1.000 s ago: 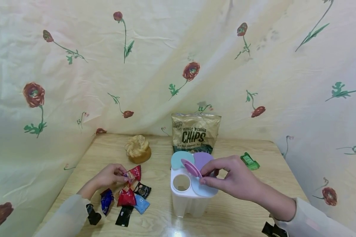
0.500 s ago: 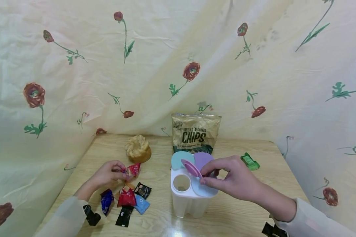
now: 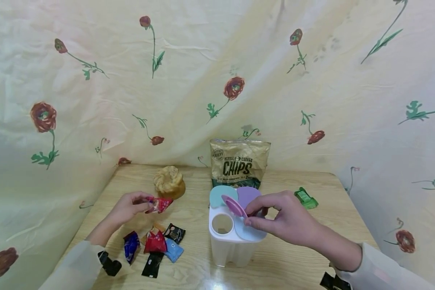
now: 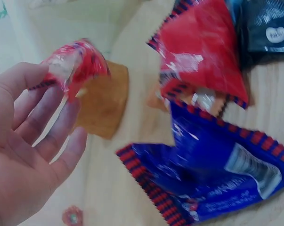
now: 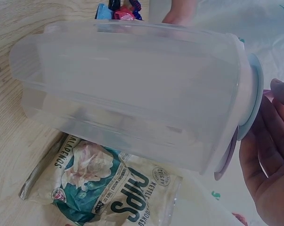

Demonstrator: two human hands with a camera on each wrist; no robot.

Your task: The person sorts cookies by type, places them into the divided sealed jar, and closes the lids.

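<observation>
My left hand point(image 3: 130, 206) pinches a small red candy packet point(image 3: 160, 204), lifted over the table in front of a round wooden-looking bun-shaped object point(image 3: 169, 182). In the left wrist view the red packet point(image 4: 76, 66) sits between thumb and fingers. Below that hand lie a second red packet point(image 3: 155, 241), a blue packet point(image 3: 131, 247), a light blue one point(image 3: 173, 250) and black ones point(image 3: 152, 264). My right hand point(image 3: 280, 215) pinches a pink lid point(image 3: 234, 206), tilted up above a white container point(image 3: 221, 247) whose front-left round opening is uncovered. Teal, purple and pale blue lids cover the other openings.
A gold chips bag point(image 3: 239, 163) stands right behind the container. At the right on the wooden table point(image 3: 304, 257) lies a green packet point(image 3: 306, 197). A flowered cloth point(image 3: 188, 88) hangs behind and at both sides.
My left hand has drawn up and away from the pile with the red packet, toward the back of the table. My right hand and the pink lid have stayed in place.
</observation>
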